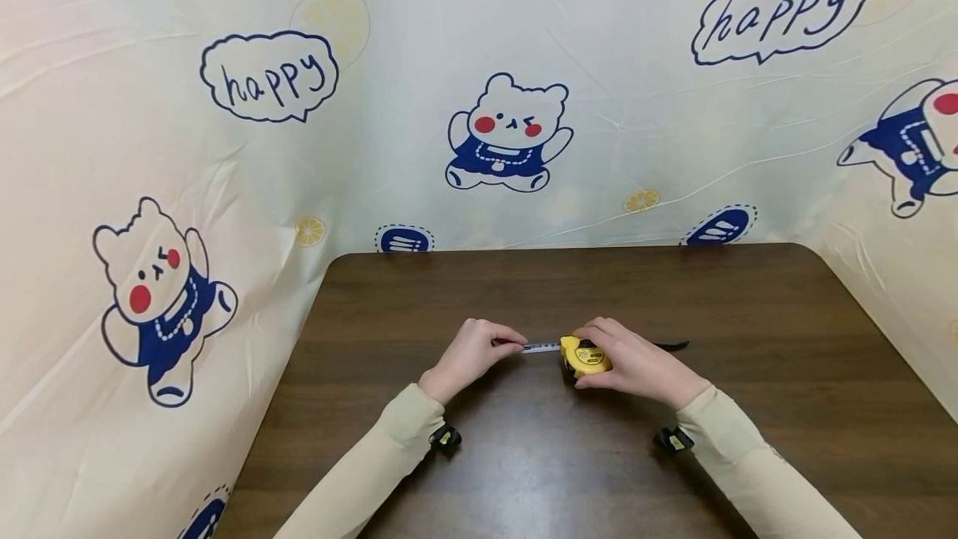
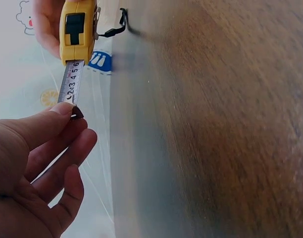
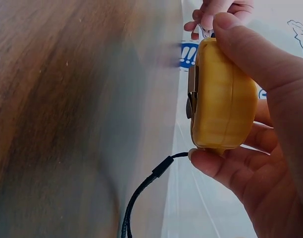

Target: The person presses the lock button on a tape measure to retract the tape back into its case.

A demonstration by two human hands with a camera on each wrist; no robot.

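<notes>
My right hand (image 1: 636, 363) grips a yellow tape measure (image 1: 585, 356), thumb on one side and fingers on the other. A short length of the white blade (image 1: 542, 348) is drawn out to the left, with numbers up to about 6 showing in the left wrist view. My left hand (image 1: 471, 354) pinches the blade's dark end hook (image 2: 77, 113) between thumb and forefinger, its other fingers loosely bent. From the case a black wrist strap (image 3: 144, 183) trails to the right. A metal clip (image 3: 192, 94) sits on the side of the case in the right wrist view.
Both hands are over a dark brown wooden table (image 1: 419, 289) with rounded far corners. Behind and beside it hangs a pale curtain (image 1: 397, 106) printed with bears and "happy" bubbles. Each cream sleeve carries a small black wrist camera (image 1: 446, 439).
</notes>
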